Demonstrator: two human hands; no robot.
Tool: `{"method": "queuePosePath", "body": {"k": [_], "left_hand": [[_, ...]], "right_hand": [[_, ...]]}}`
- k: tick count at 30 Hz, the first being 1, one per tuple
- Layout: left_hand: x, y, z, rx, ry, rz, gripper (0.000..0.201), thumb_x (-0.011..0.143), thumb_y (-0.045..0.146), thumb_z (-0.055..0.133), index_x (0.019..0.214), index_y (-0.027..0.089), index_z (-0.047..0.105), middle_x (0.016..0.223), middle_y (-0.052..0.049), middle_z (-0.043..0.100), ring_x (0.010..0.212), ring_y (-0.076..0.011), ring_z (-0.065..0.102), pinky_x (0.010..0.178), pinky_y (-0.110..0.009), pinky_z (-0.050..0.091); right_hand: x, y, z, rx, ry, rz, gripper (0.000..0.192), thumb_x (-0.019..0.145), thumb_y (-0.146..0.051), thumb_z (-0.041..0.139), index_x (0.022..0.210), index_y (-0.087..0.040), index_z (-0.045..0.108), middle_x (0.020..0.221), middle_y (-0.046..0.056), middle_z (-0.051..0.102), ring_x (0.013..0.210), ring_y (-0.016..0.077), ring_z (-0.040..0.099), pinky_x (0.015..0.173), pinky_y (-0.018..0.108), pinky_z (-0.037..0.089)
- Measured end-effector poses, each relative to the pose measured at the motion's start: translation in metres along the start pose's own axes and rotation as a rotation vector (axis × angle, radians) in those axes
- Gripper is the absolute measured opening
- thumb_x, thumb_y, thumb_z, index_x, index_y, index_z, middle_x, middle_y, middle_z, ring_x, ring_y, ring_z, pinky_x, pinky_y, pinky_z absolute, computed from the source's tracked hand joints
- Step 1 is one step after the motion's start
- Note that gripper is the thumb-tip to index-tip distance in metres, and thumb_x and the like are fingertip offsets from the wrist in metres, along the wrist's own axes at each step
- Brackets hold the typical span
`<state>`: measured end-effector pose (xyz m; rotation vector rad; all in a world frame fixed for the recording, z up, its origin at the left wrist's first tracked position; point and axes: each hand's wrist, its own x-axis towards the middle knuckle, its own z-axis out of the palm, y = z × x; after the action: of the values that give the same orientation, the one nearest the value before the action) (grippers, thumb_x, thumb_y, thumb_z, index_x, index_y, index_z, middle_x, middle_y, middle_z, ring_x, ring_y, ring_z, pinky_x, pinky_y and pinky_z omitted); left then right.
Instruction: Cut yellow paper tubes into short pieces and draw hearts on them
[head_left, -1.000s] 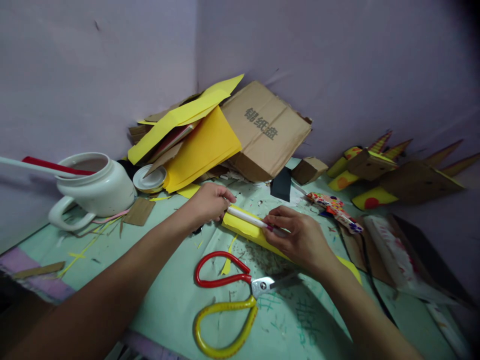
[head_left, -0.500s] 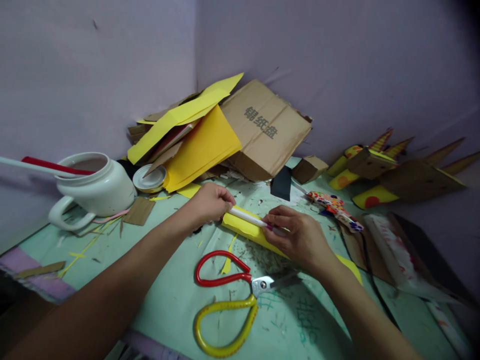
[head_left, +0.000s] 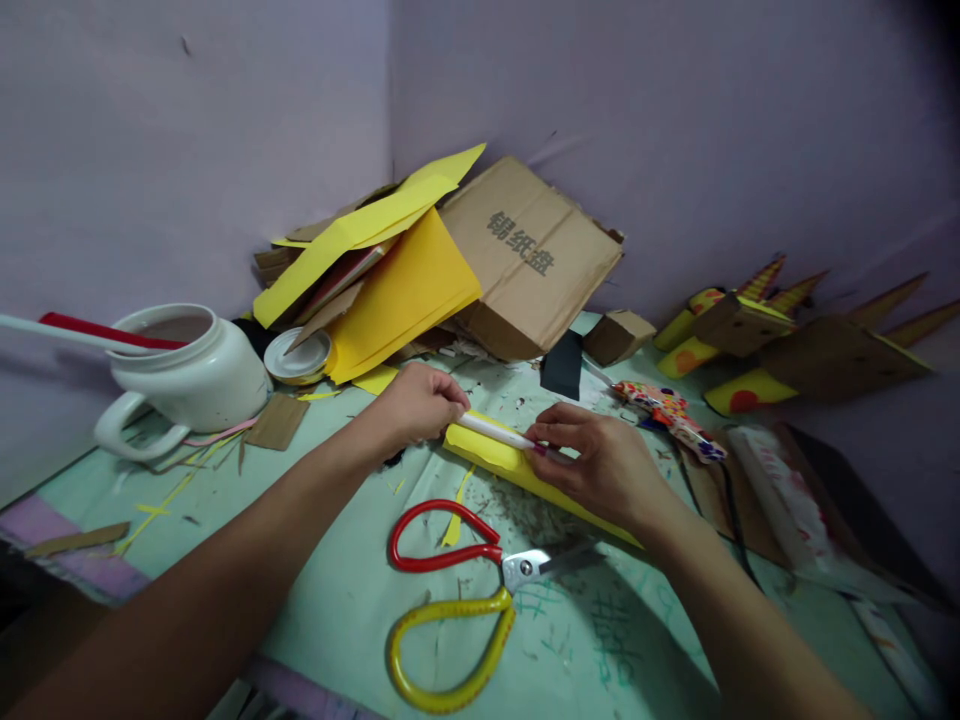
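A slim white pen (head_left: pixel 496 431) with a purple band spans my two hands, lying along a yellow paper strip (head_left: pixel 517 468) that looks curled up beside it. My left hand (head_left: pixel 427 402) pinches the pen's left end. The fingers of my right hand (head_left: pixel 600 465) close on its other end by the purple band, and that hand hides part of the strip. Just in front lie scissors (head_left: pixel 525 570) with one red and one yellow handle, blades apart and pointing right.
At left stands a white mug (head_left: pixel 199 370) holding red and white sticks. Behind are yellow paper sheets (head_left: pixel 409 300) and a cardboard box (head_left: pixel 536 260) against the wall. A colourful patterned glue gun (head_left: pixel 667 415) and yellow-and-brown horned paper figures (head_left: pixel 739 325) are at right. Paper scraps litter the green tabletop (head_left: pixel 322 590).
Both hands keep hold of the pen in nearly the same place. The yellow strip's far right end, visible past my right forearm before, no longer shows there.
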<state>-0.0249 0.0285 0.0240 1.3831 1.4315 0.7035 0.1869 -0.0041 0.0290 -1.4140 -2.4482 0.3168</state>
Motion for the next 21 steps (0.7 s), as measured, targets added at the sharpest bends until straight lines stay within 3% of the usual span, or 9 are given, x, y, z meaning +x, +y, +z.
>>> {"method": "queuePosePath", "body": {"k": [21], "left_hand": [[0.0001,-0.0019,0.0017,-0.006,-0.006,-0.013,0.009,0.067,0.009,0.058,0.062,0.014,0.062,0.040,0.005,0.045,0.034,-0.0067,0.038,0.035,-0.018,0.027]], "right_hand": [[0.0002,0.0016,0.0028,0.055,0.012,0.001,0.017,0.077,-0.021,0.059,0.084,-0.019,0.075,0.086,0.003,0.068,0.068,0.0164,0.062,0.064,0.027,0.045]]}}
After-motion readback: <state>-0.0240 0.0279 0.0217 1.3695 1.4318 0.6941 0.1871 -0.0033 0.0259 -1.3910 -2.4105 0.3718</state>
